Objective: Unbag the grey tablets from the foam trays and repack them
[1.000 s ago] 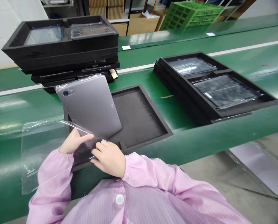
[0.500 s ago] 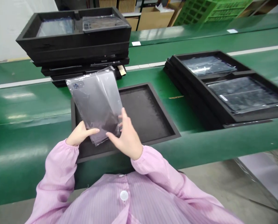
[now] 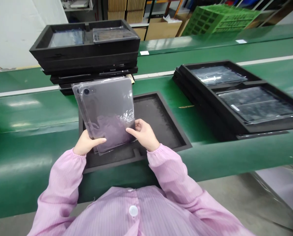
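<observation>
Green belts run across a workshop, with cardboard boxes (image 3: 161, 26) and a green crate (image 3: 217, 19) behind them. On the near desk (image 3: 26, 131), far left, stands a stack (image 3: 87, 62) of black foam trays. Its top tray holds what look like bagged devices in both wells.

In front of the stack, the left hand (image 3: 86, 144) is clamped on the lower left corner of a grey tablet (image 3: 109, 108), thumb on the near face and fingers hidden behind. The tablet is sealed in a clear bag (image 3: 126, 115) and held upright and tilted, back towards the camera, with its lens (image 3: 86, 91) at the upper left. The right hand (image 3: 143, 134) pinches the lower right edge, thumb in front.

The tablet hangs just above the left well of a two-well tray (image 3: 161, 121), which lies flat on the desk with nothing in either well. Further right is a low pile (image 3: 259, 126) of the same trays, and both wells of its top tray hold bagged pieces (image 3: 256, 103).

By my judgement the bagging of this tablet is done, since the plastic covers it fully. Laying it in a well is not done, and both wells of the near tray remain to be filled.

No brand can be read on the tablet's back. A white label (image 3: 234, 107) on one bagged piece and two white tags (image 3: 144, 52) on the far belt are too small to read.
</observation>
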The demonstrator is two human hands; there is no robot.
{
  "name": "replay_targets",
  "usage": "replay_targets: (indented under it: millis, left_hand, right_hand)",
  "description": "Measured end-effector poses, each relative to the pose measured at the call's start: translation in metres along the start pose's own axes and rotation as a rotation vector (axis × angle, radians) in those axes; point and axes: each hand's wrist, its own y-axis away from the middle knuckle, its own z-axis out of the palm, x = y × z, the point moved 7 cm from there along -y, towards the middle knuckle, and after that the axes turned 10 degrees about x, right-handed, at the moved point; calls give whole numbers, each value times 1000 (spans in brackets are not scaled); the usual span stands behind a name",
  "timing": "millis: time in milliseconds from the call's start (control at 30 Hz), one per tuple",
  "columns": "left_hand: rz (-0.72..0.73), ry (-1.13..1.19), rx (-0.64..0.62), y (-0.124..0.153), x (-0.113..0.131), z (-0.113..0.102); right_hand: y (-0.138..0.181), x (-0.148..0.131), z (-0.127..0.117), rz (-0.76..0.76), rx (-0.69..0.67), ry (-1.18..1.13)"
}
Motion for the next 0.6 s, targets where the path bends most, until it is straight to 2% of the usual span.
replay_targets:
  millis: [133,200,267,400,467,533,600]
  left_hand:
    - [-112,159,154,-1,-13,-13]
    - [-171,241,200,0,-18,-16]
    - [-169,271,227,1,-17,-18]
    - [-89,223,238,1,-12,-19]
    - [-60,181,237,1,-12,-20]
    - [-35,148,254,0,-14,-23]
    - [-19,131,267,-1,-17,-25]
  right_hand:
    - [11,-21,-20,69,28,-181]
    - [17,-38,-42,78,77,-217]
    - [25,-59,-72,30,170,-161]
    - [45,-108,-136,-192,503,101]
    - [51,-128,-153,-300,625,325]
    - [46,-139,-156,-369,645,591]
    - [33,-139,-154,-386,605,773]
